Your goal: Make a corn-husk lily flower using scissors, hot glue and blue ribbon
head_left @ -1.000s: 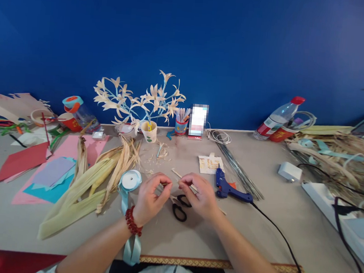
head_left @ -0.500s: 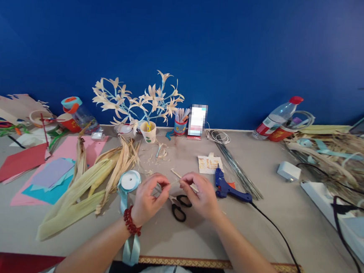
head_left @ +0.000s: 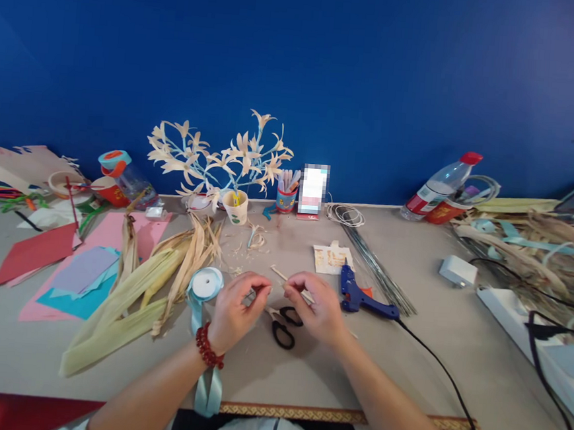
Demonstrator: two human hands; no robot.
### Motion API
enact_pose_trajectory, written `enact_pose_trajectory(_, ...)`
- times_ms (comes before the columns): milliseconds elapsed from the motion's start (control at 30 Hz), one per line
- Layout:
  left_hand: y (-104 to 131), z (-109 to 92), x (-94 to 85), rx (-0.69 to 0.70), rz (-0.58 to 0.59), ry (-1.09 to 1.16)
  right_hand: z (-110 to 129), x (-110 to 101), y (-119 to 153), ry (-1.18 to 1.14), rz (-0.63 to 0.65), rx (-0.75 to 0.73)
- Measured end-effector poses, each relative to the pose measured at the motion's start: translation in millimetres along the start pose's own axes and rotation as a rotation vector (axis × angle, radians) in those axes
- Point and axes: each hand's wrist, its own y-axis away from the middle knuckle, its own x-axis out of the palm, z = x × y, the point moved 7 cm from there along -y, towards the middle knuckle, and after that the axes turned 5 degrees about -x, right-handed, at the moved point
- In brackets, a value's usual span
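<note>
My left hand [head_left: 240, 307] is over the middle of the table, thumb and fingertips pinched together; whatever is in them is too small to make out. Facing it, my right hand [head_left: 316, 310] is also closed in a pinch. A thin pale stick [head_left: 278, 272] shows by the right fingertips, and I cannot tell whether it is held or lies behind them. Black-handled scissors [head_left: 283, 335] rest on the table between and below the hands. Beside my left hand is a roll of light blue ribbon [head_left: 207, 283], its tail passing under my wrist.
Corn husks [head_left: 125, 315] and coloured paper [head_left: 81, 272] lie on the left. Husk flowers [head_left: 245, 149] stand in a paper cup [head_left: 236, 209] at the back. To the right are a blue glue gun [head_left: 360, 297], wires [head_left: 382, 269], a bottle [head_left: 435, 187] and a power strip [head_left: 530, 340].
The gap between my fingertips looks nearly the same, both hands still pinched. The whole view has shifted very slightly; nothing on the table has visibly moved.
</note>
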Motion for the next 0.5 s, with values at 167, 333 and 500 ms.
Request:
enact_pose_trajectory(167, -0.6, 1.1, -1.6, -0.046, -0.007, -0.002, 3.5, -2.7, -1.7, 0.015, 0.002, -0.004)
enact_pose_trajectory(333, 1.2, 4.8, 6.5, -0.067, 0.065, 0.070, 20.4, -2.1, -4.7, 0.031, 0.031, -0.175)
enact_pose_trajectory(500, 4.4, 13.0, 12.5, -0.132, 0.101, 0.182, 15.6, -2.3, -4.5, 0.047, 0.007, -0.138)
